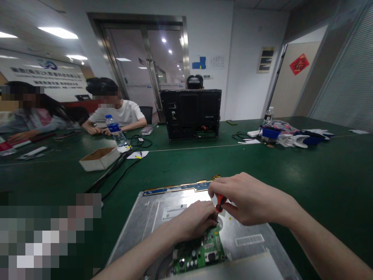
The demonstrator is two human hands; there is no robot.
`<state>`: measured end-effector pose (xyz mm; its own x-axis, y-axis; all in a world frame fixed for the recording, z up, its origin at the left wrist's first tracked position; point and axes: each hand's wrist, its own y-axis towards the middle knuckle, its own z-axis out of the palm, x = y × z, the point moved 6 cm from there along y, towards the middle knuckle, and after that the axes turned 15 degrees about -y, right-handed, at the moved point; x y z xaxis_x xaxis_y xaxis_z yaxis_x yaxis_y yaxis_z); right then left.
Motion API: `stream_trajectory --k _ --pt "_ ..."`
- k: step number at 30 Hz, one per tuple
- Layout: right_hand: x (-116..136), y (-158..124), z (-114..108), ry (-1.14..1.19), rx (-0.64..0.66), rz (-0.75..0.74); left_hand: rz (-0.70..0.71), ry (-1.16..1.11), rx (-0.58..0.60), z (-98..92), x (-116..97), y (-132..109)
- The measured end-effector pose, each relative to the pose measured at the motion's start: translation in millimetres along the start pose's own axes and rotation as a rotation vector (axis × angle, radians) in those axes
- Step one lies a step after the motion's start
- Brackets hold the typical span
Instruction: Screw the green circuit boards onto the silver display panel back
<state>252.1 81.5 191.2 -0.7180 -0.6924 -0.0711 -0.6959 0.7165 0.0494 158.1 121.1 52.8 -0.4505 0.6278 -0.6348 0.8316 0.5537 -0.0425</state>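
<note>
A silver metal panel [250, 249] lies on the green table, with a blue circuit strip [175, 189] along its far edge. On the panel sits a green circuit board [201, 251]. My right hand [247, 198] is closed round a red and black screwdriver [220, 203], whose tip points down at the board's far corner. Next to that tip is my left hand [198, 218], its fingers bent together over the board's far edge; anything between those fingertips is too small to make out.
A white box [99, 158], a water bottle [115, 130] and black cables [113, 171] are at the left. Beyond stands a black monitor back [190, 114]. Blue containers [271, 133] and white gloves lie at the right. Other people sit across the table.
</note>
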Motion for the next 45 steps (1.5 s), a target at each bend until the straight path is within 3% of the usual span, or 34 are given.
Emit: stream_trajectory --k 7,14,21,45 --pt "-6.4 5.4 6.3 -0.131 -0.059 0.098 0.004 -0.002 -0.003 -0.9 0.5 -1.9" --pt "-0.7 1.9 3.1 0.003 -0.030 0.023 0.046 -0.022 0.014 -0.4 2.1 -3.3" --pt "-2.8 3.0 3.6 -0.062 -0.081 0.046 0.037 -0.019 -0.001 1.9 5.2 -1.5" --pt "-3.6 2.8 7.3 -0.090 -0.064 0.042 0.007 -0.023 0.010 -0.9 -0.1 -2.4"
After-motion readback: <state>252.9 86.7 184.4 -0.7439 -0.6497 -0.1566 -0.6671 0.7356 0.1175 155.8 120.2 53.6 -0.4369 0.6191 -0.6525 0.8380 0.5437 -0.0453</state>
